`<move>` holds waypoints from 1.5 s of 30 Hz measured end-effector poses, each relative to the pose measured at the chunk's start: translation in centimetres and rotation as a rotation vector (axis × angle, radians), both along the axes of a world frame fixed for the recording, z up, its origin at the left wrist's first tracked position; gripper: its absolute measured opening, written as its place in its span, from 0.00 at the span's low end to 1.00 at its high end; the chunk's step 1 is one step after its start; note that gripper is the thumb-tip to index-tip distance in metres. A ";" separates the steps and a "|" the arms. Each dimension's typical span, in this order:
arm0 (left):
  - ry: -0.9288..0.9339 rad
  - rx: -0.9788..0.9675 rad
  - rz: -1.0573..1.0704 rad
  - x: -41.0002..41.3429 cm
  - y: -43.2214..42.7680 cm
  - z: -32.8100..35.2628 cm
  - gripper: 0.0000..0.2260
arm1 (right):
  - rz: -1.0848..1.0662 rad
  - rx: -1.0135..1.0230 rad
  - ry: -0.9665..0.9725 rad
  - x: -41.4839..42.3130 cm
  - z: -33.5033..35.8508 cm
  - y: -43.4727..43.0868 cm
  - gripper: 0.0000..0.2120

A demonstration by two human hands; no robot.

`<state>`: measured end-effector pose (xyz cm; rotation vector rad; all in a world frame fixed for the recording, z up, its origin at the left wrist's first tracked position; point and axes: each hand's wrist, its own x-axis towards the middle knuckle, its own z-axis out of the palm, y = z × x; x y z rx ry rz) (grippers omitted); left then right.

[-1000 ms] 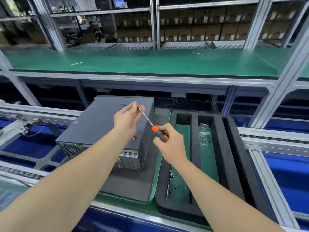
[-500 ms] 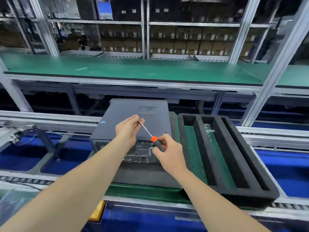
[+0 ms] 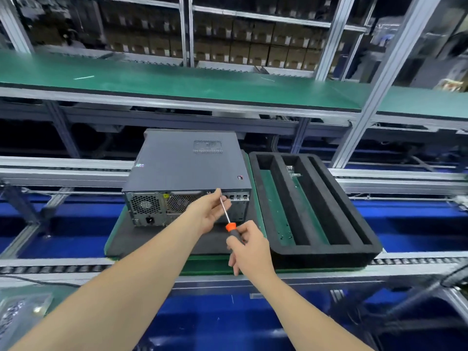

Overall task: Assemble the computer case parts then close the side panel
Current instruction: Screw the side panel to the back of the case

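Right hand (image 3: 249,249) is gripping the screwdriver (image 3: 229,222) by its handle. Left hand (image 3: 211,211) is pinching its shaft, the computer case (image 3: 187,165) lying just beyond those fingertips. Advisable: keeping the shaft square while seating.

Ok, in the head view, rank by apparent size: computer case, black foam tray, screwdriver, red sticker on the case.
1. black foam tray and computer case, too alike to rank
2. screwdriver
3. red sticker
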<state>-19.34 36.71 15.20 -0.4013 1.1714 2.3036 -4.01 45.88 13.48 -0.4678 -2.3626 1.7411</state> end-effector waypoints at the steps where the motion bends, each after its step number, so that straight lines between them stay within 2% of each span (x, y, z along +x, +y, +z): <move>1: 0.007 -0.013 -0.001 0.3 0.3 -0.3 0.07 | -0.015 -0.011 -0.006 0.2 -0.1 0.0 0.05; 10: -0.010 0.012 -0.008 1.8 2.5 -1.0 0.05 | -0.126 -0.048 -0.020 1.2 -0.7 0.0 0.05; 15: 0.005 0.006 -0.055 2.2 4.8 -0.3 0.08 | -0.197 -0.052 0.007 1.4 -0.5 1.5 0.04; 28: 0.023 -0.013 -0.062 2.1 5.9 -0.2 0.10 | -0.198 0.029 -0.012 0.9 0.0 3.3 0.04; 45: -0.003 -0.038 0.012 1.8 6.5 -0.5 0.06 | -0.220 0.041 0.000 0.6 -0.1 3.4 0.05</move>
